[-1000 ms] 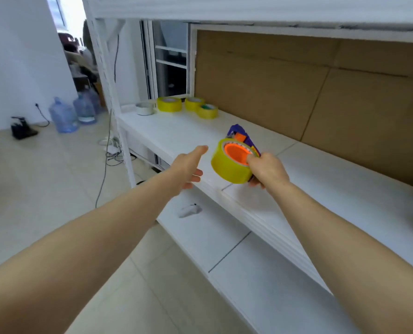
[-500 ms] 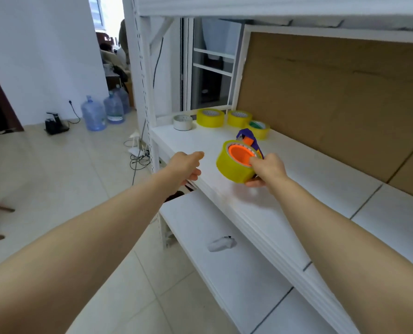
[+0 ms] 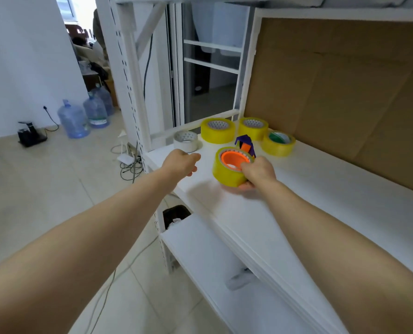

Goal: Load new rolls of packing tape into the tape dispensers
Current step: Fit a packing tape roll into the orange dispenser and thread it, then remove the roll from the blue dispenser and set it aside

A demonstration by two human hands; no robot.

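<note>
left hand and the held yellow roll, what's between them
Only bare white shelf shows between the left hand and yellow roll, in the head view.

Four tape rolls (image 3: 217, 130) sit at the shelf's (image 3: 321, 189) far end, behind the tape dispenser (image 3: 245, 147); water bottles (image 3: 74, 121) stand on the floor (image 3: 44, 189) to the left.

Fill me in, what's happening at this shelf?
A person holds a purple and orange tape dispenser in the right hand, over the white shelf. A yellow roll sits on the dispenser's orange hub. The left hand is empty and reaches forward beside it. Three spare yellow rolls and a whitish roll lie flat at the shelf's far end.
</note>
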